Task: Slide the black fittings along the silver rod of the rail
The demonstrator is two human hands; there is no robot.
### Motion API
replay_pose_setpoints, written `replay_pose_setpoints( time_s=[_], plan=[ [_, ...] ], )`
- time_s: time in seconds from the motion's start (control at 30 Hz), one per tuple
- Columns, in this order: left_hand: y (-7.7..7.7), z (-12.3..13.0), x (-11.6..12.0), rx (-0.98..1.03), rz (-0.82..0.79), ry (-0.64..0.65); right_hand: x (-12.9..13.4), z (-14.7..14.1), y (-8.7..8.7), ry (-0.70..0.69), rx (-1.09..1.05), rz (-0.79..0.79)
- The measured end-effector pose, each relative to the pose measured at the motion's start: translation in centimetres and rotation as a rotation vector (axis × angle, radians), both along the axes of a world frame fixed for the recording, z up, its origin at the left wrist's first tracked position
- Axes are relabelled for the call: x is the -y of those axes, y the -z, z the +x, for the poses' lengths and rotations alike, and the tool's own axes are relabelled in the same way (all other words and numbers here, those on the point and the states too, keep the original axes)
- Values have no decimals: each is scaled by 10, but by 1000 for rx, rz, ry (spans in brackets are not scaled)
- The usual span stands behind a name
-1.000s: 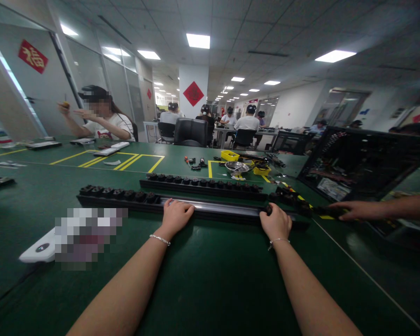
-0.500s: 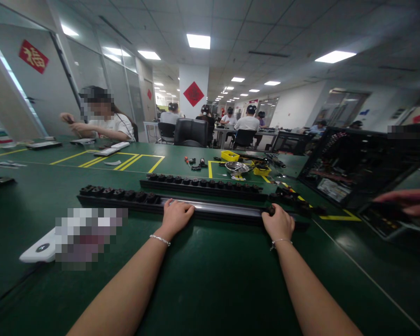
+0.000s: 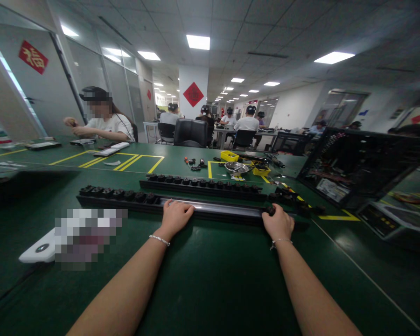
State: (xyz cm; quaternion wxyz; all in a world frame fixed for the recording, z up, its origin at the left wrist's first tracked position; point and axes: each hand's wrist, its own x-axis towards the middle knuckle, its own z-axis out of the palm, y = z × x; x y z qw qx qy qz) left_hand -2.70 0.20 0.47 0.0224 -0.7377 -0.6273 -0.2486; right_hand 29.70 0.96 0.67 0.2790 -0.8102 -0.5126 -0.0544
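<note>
The grip of the left hand [image 3: 175, 218] is closed over the front rail [image 3: 224, 210], fingers bent across its metallic channel just right of the row of black pieces, thumb toward the right along the near side. The grip of the right hand [image 3: 279, 223] is narrow, thumb and fingers about a small dark piece [image 3: 271, 210] at the rail's right part; how much of that piece the hand covers cannot be told.

The front rail lies lengthwise from left to right on the green table [image 3: 210, 280], before the person. Its row of black pieces [image 3: 118, 193] fills the left part, side by side, and the bright channel lies bare between the two hands. Just behind, roughly parallel, is the rear rail [image 3: 203, 189], with black pieces along most of its length. Dark parts [image 3: 296, 198] lie near its right end.

Left of the person's left forearm rests a white device [image 3: 38, 249], partly blurred out, with a dark cable. Behind the rear rail are a metal bowl [image 3: 237, 169], a yellow tray [image 3: 230, 156] and a second yellow container [image 3: 261, 171]. On the right an open black case [image 3: 353, 163] stands beyond a boxy device [image 3: 381, 221]. At the far left sits a co-worker [image 3: 108, 121] in a dark cap, hands together.
</note>
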Motion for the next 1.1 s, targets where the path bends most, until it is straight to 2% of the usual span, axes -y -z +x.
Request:
replay_pose_setpoints(
  time_s=[1.1],
  plan=[
    [1, -1, -1, 13, -4, -35, -1, 12, -1, 40, -22, -7]
  ],
)
